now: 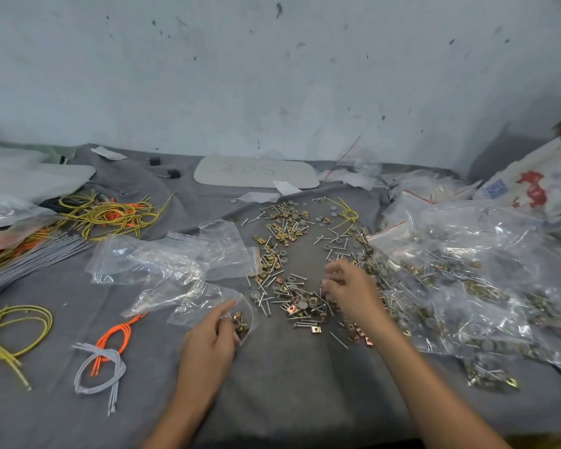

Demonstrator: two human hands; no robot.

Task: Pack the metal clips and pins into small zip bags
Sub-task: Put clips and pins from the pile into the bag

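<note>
Where the grey cloth [289, 393] begins at the left, a yellow cord loop [17, 328], an orange cord [119, 333] and a pale grey cord [101, 367] lie coiled, soft and round. Past them, crinkled clear empty zip bags [149, 260] lie flat. The left hand [208, 345] pinches a small zip bag [204, 303] with curled fingers and thumb. The bag's long axis slants away from the hand toward the upper left. A few brass-coloured, squarish metal clips [240, 324] sit in its near right corner, just beside that grip. To the right spreads a loose pile [292, 286] of clips and thin silvery pins, their shafts pointing every way. The right hand [350, 286] rests on that pile, fingers bent down among the pieces; whether it holds any cannot be told. Farthest right, filled bags [467, 280] lie heaped, glossy and wrinkled.
</note>
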